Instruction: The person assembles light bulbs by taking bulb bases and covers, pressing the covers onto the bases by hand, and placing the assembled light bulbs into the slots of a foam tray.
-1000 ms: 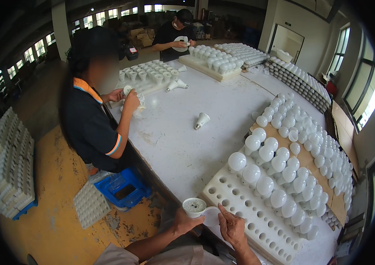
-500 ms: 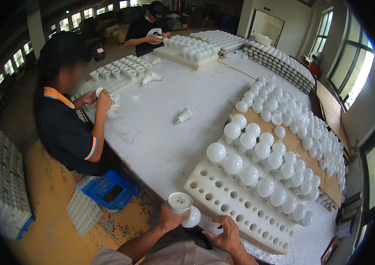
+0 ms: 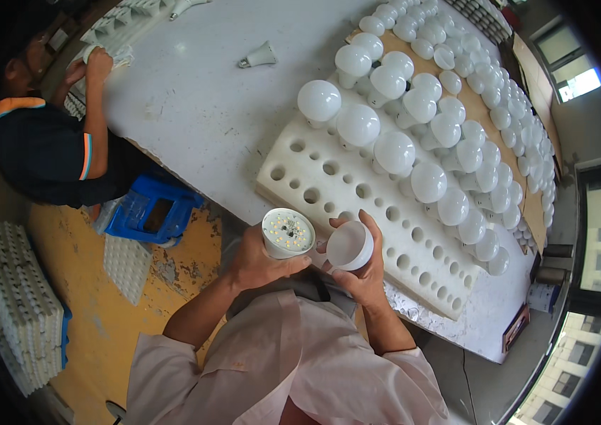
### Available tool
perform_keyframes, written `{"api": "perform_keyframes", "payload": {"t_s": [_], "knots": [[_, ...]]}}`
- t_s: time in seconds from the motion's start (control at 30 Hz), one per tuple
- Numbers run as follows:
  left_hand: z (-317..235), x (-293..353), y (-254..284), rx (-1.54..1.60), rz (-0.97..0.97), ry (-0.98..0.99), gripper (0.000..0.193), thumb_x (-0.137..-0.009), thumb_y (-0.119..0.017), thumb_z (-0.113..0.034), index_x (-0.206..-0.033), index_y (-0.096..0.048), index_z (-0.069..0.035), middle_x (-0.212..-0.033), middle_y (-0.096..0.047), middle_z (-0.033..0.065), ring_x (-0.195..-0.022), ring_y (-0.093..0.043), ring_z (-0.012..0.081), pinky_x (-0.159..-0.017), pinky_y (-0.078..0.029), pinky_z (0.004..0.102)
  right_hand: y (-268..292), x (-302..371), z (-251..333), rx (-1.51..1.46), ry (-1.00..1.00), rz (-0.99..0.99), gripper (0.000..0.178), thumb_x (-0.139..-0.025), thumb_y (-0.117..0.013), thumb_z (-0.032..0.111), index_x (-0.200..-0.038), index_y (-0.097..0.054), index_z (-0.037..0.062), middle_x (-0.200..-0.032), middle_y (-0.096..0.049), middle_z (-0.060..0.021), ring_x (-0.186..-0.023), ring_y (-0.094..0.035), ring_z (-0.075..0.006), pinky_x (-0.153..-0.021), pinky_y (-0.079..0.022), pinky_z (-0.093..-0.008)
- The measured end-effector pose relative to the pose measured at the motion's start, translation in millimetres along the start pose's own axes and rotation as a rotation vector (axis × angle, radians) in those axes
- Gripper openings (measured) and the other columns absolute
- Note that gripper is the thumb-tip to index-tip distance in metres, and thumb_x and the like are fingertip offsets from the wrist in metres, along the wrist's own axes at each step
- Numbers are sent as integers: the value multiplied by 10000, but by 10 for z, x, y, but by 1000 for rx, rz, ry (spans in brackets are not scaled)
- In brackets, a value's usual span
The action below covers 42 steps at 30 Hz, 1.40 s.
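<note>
My left hand (image 3: 252,259) is closed around a white LED bulb body (image 3: 288,244), upright, with its round LED board facing up and uncovered. Just to its right, my right hand (image 3: 367,278) grips a white bulb cover (image 3: 351,246) by its side, the hollow opening tilted toward the body. Cover and body are close together but not joined. Beyond both hands lies a white foam tray (image 3: 295,161) with rows of round holes. White globe bulbs (image 3: 357,126) stand in its farther rows; the nearer rows of holes show bare.
Many loose bulb covers (image 3: 449,83) lie on brown cardboard at the right. A single bulb body (image 3: 258,55) rests on the white table (image 3: 194,92). At the left, a co-worker (image 3: 46,152) sits near a blue plastic stool (image 3: 150,212). Foam trays (image 3: 14,304) are stacked on the floor.
My right hand, empty and open before, now holds the cover that was below my left hand. The two hands have come closer together. The view has tilted further down.
</note>
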<state>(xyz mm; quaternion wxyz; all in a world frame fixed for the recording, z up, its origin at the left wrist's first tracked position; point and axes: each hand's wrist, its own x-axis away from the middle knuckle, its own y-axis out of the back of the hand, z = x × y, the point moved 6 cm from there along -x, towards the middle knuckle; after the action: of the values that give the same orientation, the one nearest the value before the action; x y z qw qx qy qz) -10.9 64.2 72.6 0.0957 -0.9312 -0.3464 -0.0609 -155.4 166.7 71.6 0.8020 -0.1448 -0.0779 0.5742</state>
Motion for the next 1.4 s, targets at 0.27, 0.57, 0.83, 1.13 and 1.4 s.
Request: {"api": "perform_keyframes", "payload": {"t_s": [0.27,0.57,0.83,1.13,1.4], "knots": [[82,-17,-125,-293,409,25,646,-622,-838,-243,-1148,-554,2,-1062,-650,134,-993,-621,206,-880,-476,336,146,127,-138,-89,-130,126,899,-632,-786,42,-1369,-273,73,-1290,-443,-165,-1008,-597,-238,-726,-566,-326],[80,-57,-129,-449,490,35,620,-590,-850,-293,-1062,-599,20,-967,-672,165,-917,-657,242,-823,-498,333,80,154,-135,169,-28,254,792,-606,-826,101,-1259,-380,65,-1224,-507,-131,-1136,-500,-231,-961,-402,-374],[124,-52,-104,-526,519,60,616,-565,-871,-309,-1012,-616,30,-920,-673,180,-856,-672,263,-768,-516,338,-60,109,-59,572,-55,407,816,-625,-826,145,-1301,-379,48,-1200,-535,-142,-1094,-550,-270,-930,-430,-367],[176,-20,-90,-656,488,106,509,-548,-856,-254,-922,-647,22,-840,-679,165,-758,-670,235,-717,-515,326,-268,93,28,950,-66,535,832,-688,-804,256,-1333,-329,27,-1087,-507,-188,-924,-569,-374,-774,-492,-425],[343,20,-50,-517,491,208,656,-561,-855,-429,-946,-649,61,-843,-675,182,-790,-665,254,-729,-514,333,-300,170,-88,971,-4,572,818,-710,-777,234,-1331,-300,-4,-1084,-501,-222,-902,-581,-384,-731,-525,-427]]}}
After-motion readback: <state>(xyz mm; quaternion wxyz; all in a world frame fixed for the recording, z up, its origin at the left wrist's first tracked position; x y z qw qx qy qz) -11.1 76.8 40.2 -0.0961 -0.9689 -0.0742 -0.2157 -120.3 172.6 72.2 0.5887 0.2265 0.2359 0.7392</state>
